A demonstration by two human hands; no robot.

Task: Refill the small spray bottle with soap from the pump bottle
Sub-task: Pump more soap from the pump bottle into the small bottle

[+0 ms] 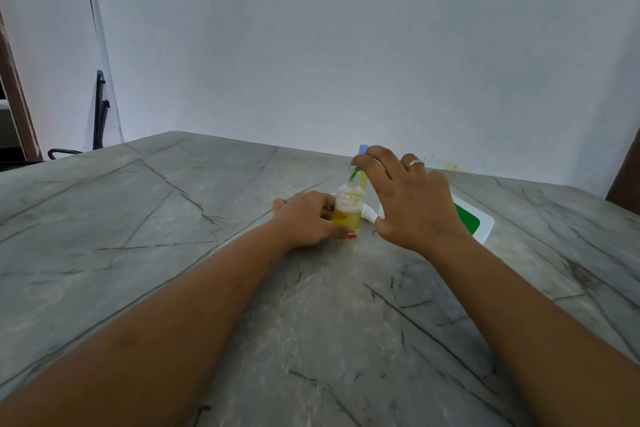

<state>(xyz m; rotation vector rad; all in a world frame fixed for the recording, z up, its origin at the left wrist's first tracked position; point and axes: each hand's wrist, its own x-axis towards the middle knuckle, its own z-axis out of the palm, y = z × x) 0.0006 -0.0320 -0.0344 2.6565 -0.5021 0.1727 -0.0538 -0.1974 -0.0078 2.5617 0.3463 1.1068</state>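
A small clear spray bottle [347, 211] stands upright on the grey stone table [173, 218], uncapped, about half full of yellow soap with foam on top. My left hand [304, 218] grips it from the left. Just behind it stands the pump bottle [364, 181], mostly hidden by my right hand [412, 198]. That hand rests on the pump head, its fingers around the green spout [355, 174], whose tip points down at the small bottle's mouth. A white spray cap [369, 212] lies on the table between my hands.
A flat white and green pouch [469, 217] lies on the table behind my right hand. A white wall runs along the table's far edge. A dark chair [98, 114] stands beyond the left corner.
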